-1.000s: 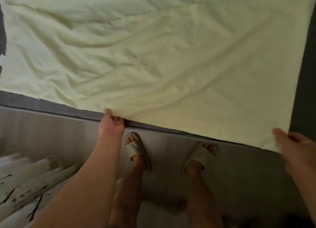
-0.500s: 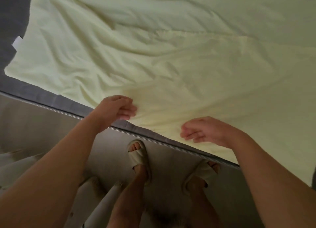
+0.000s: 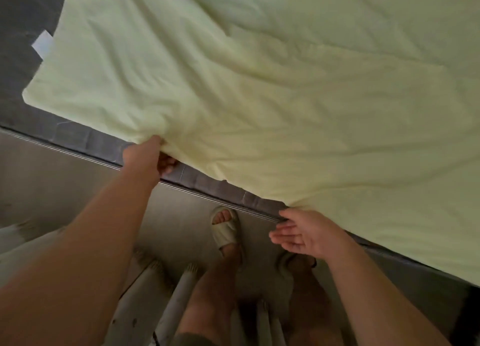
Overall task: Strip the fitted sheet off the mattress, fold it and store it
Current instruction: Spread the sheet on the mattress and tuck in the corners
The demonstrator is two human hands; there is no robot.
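Fingers [image 3: 166,161] of the left hand [image 3: 145,158] are curling under and pinching the near edge of the pale yellow-green fitted sheet [image 3: 259,99], bunching the cloth into a small ridge where thumb and fingers are closing on it. The fingers [image 3: 283,235] of the right hand [image 3: 304,234] are lying spread and loosely extended, palm turned up, gripping nothing; they are hovering just beside the sheet's hem where it is meeting the corded edge of the mattress [image 3: 98,140], apparently reaching to take a second hold further along the same edge.

The sheet is no longer wrapping the mattress. It is lying loose and wrinkled across the top of the bed, doubled over on itself, with a folded corner showing at the left and a white label [image 3: 42,44] peeking out beside it. Bare grey mattress fabric is showing along the near border and in the upper left corner. Two holds on one edge would let the person lift and carry that edge over for a further fold, which suggests stripping is finished and folding is under way, with storing not yet begun.

Below, the person is standing close against the bed in pale slippers [image 3: 226,231], with a rug's fringe [image 3: 148,262] lying on the floor.
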